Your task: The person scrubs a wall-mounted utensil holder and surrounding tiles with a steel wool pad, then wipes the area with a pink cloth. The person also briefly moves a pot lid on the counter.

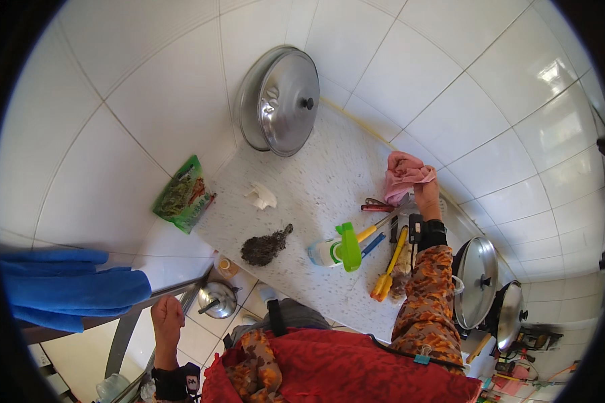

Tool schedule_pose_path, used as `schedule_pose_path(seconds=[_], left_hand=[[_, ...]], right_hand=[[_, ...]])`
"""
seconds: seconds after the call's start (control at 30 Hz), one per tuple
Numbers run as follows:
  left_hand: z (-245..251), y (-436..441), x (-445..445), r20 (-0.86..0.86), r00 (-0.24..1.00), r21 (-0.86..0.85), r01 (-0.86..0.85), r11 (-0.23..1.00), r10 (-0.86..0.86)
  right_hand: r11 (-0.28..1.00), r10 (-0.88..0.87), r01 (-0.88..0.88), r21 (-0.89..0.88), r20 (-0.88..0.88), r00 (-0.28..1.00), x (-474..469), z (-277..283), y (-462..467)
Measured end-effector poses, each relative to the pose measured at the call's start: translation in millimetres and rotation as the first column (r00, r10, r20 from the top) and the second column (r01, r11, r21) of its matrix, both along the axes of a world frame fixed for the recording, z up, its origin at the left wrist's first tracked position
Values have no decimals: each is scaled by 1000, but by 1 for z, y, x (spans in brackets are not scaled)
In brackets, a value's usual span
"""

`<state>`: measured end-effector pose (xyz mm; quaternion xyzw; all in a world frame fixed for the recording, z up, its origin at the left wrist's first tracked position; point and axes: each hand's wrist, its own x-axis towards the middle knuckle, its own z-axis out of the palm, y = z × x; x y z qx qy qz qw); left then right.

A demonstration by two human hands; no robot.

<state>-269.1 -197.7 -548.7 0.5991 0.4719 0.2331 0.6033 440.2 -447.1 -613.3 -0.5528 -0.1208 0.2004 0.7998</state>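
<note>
My right hand [426, 197] grips a crumpled pink cloth [403, 174] at the countertop's back edge, above a red-handled tool [377, 207]. My left hand [168, 312] is closed in a fist, off the counter at the lower left, with nothing visible in it. A spray bottle with a green trigger head [350, 247] is on the speckled countertop [302, 196], beside a blue-handled tool [373, 245] and yellow tongs [390, 267]. Left of the bottle is a dark, matted clump [266, 247], and a crumpled white tissue [261, 196] is behind it.
A lidded metal pan [291, 103] leans in the corner. A green food packet [184, 196] stands against the left wall. Two pans with lids [476, 282] are at the right. Blue towels [75, 289] hang at the left; a metal kettle [217, 300] is on the floor.
</note>
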Motion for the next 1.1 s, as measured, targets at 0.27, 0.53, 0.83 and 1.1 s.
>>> schedule_pose_path(seconds=[0.27,0.53,0.83,1.1], left_hand=[[43,15,40,153,963,228,183,956,-221],[124,13,131,204,805,504,401,765,-557],[165,13,185,932,291,118,317,941,-215],[167,34,122,858,513,-52,144,988,-30]], right_hand=[[934,166,-196,298,122,979,-29,104,64],[708,528,-633,313,360,769,-166,268,138],[634,674,-733,246,287,680,-351,312,186],[701,641,-709,81,365,675,-352,279,188]])
